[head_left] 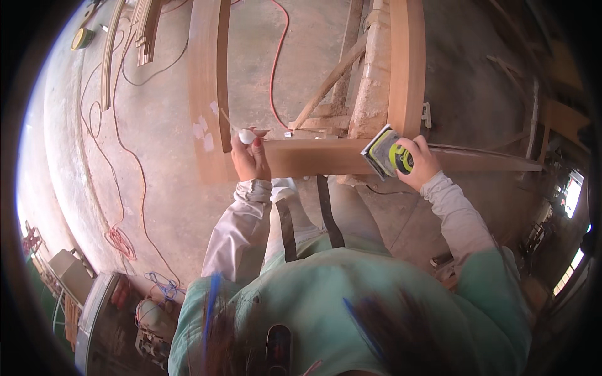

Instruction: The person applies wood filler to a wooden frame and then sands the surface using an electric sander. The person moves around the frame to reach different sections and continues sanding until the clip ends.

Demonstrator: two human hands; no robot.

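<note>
My right hand is wrapped round a green and black palm sander. The sander is tipped, with its flat pad facing left, above the near rail of a wooden frame. Over the left part of that rail, my left hand is closed on a small white rounded object; its kind is not clear. A thin pale stick-like piece shows just beyond it. Whitish patches mark the wood at the frame's left corner, near my left hand.
Beneath the frame stands a rough wooden trestle. A red cord and dark cables cross the concrete floor. Long wood strips lie at far left, by a yellow tape roll. Machinery stands at lower left.
</note>
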